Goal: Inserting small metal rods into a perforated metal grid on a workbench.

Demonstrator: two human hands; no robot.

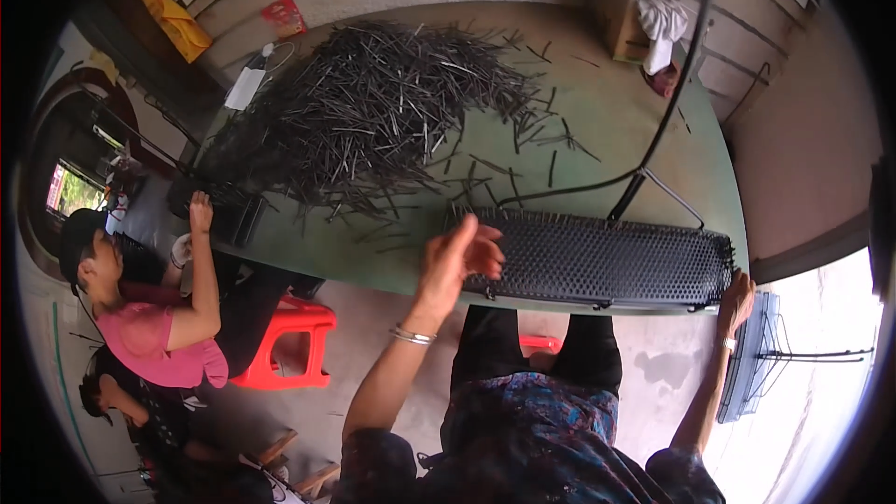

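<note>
A long black perforated rack (597, 257) lies along the near edge of the green table, its top covered in rows of small holes. Bristly bits stick up along its far edge and right end. My left hand (459, 259) hovers at the rack's left end, thumb raised and fingers loosely bent apart, with nothing visible in it. At the near right corner, my right hand (736, 302) has its fingers closed around the rack's end; the fingertips are partly hidden. A heap of thin dark strips (373, 103) covers the far left of the table, with loose ones scattered about it.
A black pole with a forked frame (640, 171) rises behind the rack. A cardboard box (620, 23) with white cloth stands far right. At left, a person in a pink top (177, 336) works near a red stool (289, 341). Another rack-like thing (751, 355) is beyond my right arm.
</note>
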